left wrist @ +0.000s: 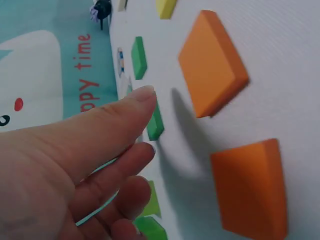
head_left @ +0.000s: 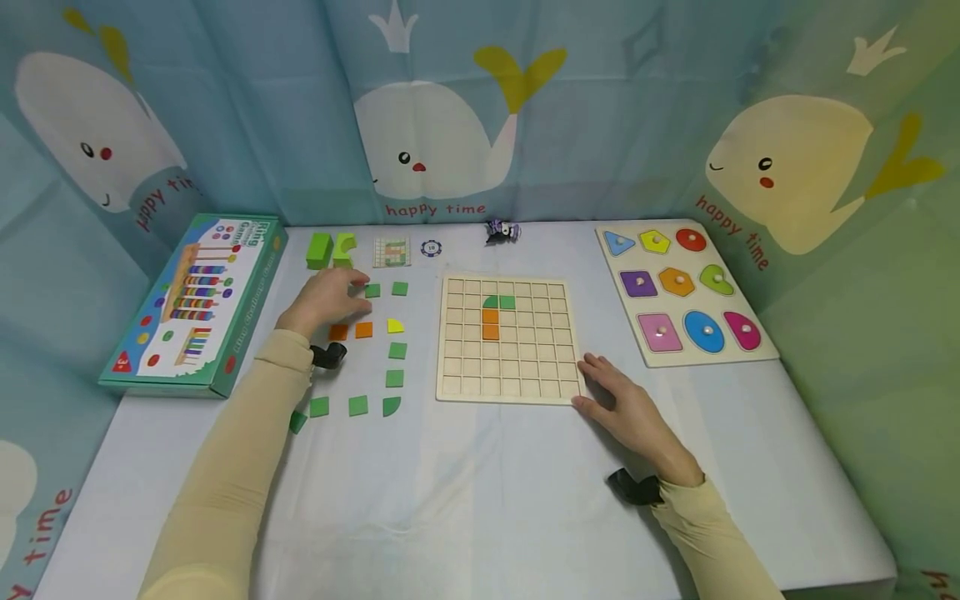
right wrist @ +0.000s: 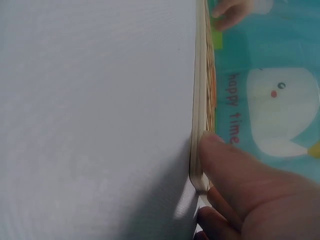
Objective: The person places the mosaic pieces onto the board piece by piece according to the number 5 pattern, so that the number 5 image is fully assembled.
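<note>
Left hand: we see it [head_left: 326, 300] over the tiles left of the board, thumb and fingers apart; its fingertips are at a green square tile [head_left: 372, 290] (contact we cannot tell from either view).
Right hand: we find it [head_left: 626, 412] at the near right corner of the grid board [head_left: 536, 367], thumb against the near edge, fingers loosely extended by the right edge.
Grid board: flat on the white table [head_left: 450, 492], between the hands. We log four pieces set in it: a green quarter-round [head_left: 491, 302], a green square [head_left: 507, 302] on its right, and two orange squares [head_left: 490, 324] in a column below the quarter-round.
Loose tiles: nearest the left hand we note two orange tiles [head_left: 363, 330]; a yellow quarter-round [head_left: 395, 326] lies to their right, with more green tiles [head_left: 394, 378] nearer us.
Back row: light green blocks [head_left: 319, 250], a patterned card [head_left: 392, 252], a round chip [head_left: 431, 248], a small dark figure [head_left: 502, 232].
Flanks: green game box [head_left: 255, 292] at left, knobbed shape puzzle [head_left: 663, 304] at right.
</note>
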A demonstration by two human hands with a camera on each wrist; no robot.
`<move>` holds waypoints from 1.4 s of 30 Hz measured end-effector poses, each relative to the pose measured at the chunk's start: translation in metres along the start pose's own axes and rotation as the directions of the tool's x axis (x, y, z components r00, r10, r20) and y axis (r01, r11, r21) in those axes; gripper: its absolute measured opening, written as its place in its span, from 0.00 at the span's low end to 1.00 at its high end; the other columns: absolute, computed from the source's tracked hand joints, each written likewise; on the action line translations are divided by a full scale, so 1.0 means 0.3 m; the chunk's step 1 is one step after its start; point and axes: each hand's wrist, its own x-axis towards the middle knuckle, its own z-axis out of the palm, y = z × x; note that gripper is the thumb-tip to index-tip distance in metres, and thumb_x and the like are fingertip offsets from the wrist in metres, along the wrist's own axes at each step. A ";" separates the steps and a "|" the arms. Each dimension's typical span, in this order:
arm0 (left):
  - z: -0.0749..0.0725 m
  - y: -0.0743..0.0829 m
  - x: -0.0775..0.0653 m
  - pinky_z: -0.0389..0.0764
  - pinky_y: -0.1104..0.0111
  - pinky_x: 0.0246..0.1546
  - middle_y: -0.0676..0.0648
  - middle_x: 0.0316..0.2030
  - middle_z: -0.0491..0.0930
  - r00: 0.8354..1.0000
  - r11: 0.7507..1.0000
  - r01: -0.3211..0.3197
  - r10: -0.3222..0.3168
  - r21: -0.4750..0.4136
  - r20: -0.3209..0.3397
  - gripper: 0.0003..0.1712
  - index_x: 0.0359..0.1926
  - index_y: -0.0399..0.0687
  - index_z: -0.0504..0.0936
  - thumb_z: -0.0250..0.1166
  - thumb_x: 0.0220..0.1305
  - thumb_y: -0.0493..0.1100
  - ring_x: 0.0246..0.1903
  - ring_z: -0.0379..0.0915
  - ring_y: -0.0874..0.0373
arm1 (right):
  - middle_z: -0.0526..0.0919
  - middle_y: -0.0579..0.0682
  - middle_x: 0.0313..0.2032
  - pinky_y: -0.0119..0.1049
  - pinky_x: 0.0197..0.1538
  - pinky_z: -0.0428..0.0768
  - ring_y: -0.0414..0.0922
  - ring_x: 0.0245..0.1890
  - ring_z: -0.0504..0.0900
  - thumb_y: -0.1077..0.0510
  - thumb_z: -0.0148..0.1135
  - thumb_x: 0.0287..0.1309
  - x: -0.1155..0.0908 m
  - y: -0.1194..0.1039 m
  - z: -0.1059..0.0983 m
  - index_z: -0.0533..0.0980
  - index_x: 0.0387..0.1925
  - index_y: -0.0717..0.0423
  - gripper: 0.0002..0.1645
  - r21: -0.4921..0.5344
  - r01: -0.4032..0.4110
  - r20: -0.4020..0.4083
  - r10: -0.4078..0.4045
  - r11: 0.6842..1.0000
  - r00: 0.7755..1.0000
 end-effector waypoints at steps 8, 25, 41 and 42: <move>0.019 -0.014 0.008 0.67 0.49 0.58 0.38 0.57 0.76 1.000 1.000 0.020 -0.020 0.024 -0.018 0.27 0.60 0.40 0.78 0.71 0.61 0.42 0.58 0.67 0.41 | 0.60 0.61 0.70 0.58 0.67 0.56 0.59 0.72 0.52 0.51 0.67 0.61 -0.001 -0.001 0.005 0.64 0.69 0.64 0.40 0.003 -0.005 0.005 0.004 1.000 1.000; 0.040 -0.014 0.045 0.74 0.53 0.48 0.39 0.46 0.79 0.996 0.998 0.034 -0.029 0.057 -0.082 0.22 0.56 0.39 0.81 0.69 0.63 0.43 0.44 0.73 0.45 | 0.60 0.60 0.70 0.59 0.67 0.56 0.58 0.72 0.51 0.49 0.67 0.61 0.004 0.006 0.001 0.64 0.69 0.65 0.41 0.010 0.003 0.002 -0.003 1.000 1.000; 0.043 -0.020 0.041 0.74 0.53 0.47 0.39 0.45 0.79 0.994 0.998 0.041 -0.037 0.042 -0.101 0.18 0.52 0.39 0.82 0.69 0.63 0.43 0.43 0.73 0.45 | 0.61 0.62 0.70 0.59 0.66 0.56 0.60 0.71 0.53 0.50 0.67 0.61 0.010 -0.003 0.006 0.65 0.68 0.65 0.41 0.003 0.015 -0.003 -0.015 1.000 1.000; 0.045 -0.018 0.043 0.74 0.53 0.47 0.39 0.45 0.79 0.994 0.998 0.037 -0.032 0.044 -0.101 0.18 0.51 0.39 0.82 0.69 0.63 0.43 0.43 0.73 0.45 | 0.61 0.62 0.70 0.59 0.66 0.56 0.60 0.71 0.53 0.49 0.67 0.61 0.009 -0.003 0.005 0.65 0.68 0.65 0.41 0.002 0.011 -0.003 -0.011 1.000 1.000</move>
